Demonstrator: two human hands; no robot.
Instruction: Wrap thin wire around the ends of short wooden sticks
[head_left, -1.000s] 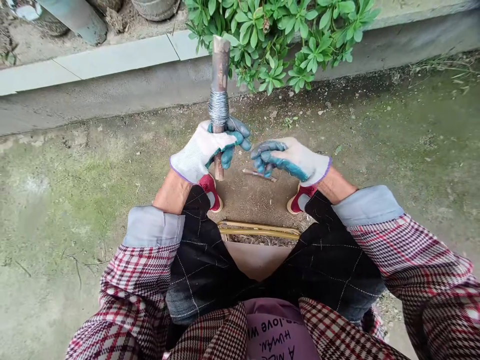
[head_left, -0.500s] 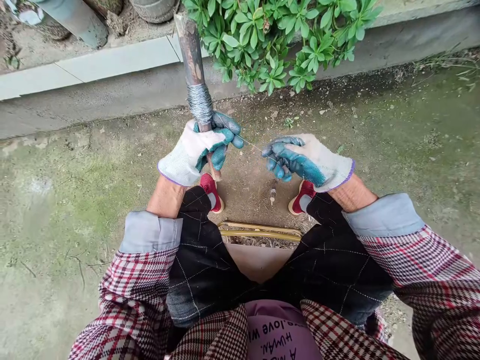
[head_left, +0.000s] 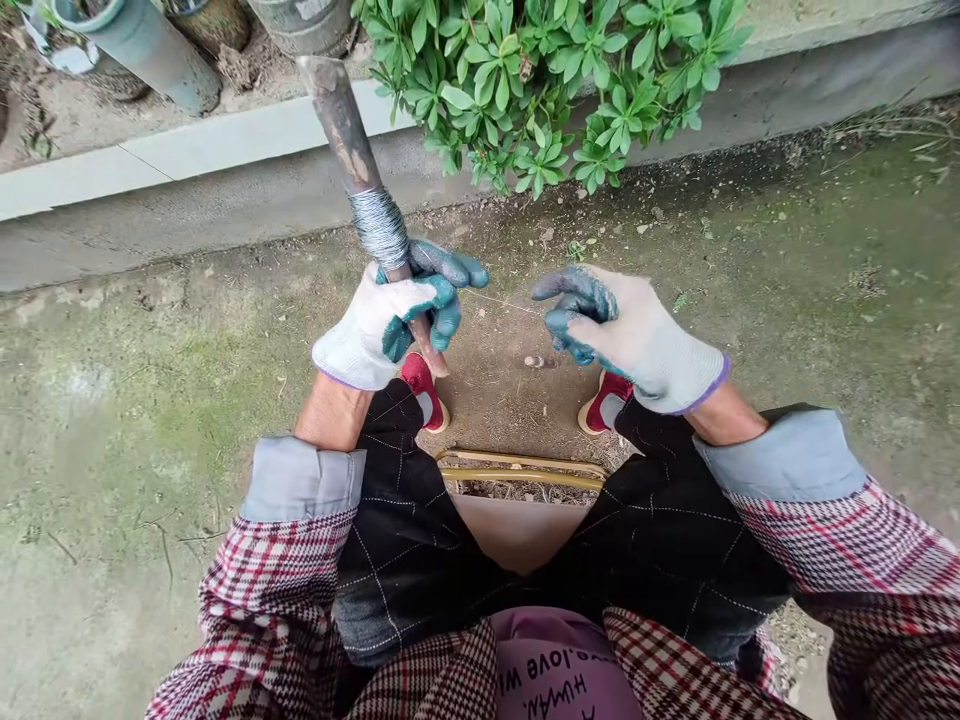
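My left hand (head_left: 409, 310), in a white glove with blue-green coated fingers, is wrapped round the lower part of a wooden stick (head_left: 343, 120). Thin grey wire (head_left: 379, 228) is wound in many turns about the stick's middle, just above that hand. A single strand (head_left: 501, 300) stretches from near my left fingers across the gap to my right hand (head_left: 600, 315). This hand wears a matching glove, its fingers curled and closed round the strand. Below the gap shows a small brown and pale piece (head_left: 540, 362); whether it hangs or lies on the ground I cannot tell.
A leafy green shrub (head_left: 525, 90) overhangs the low concrete ledge (head_left: 247, 190) ahead. Pots and a grey-green pipe (head_left: 154, 50) stand at the upper left. Below are red shoes (head_left: 420, 380) and a yellow metal frame (head_left: 521, 475) between the legs.
The stick's top has tilted left and come lower. My right hand has turned and moved slightly right and down. The small piece below has swung from upright to sideways.
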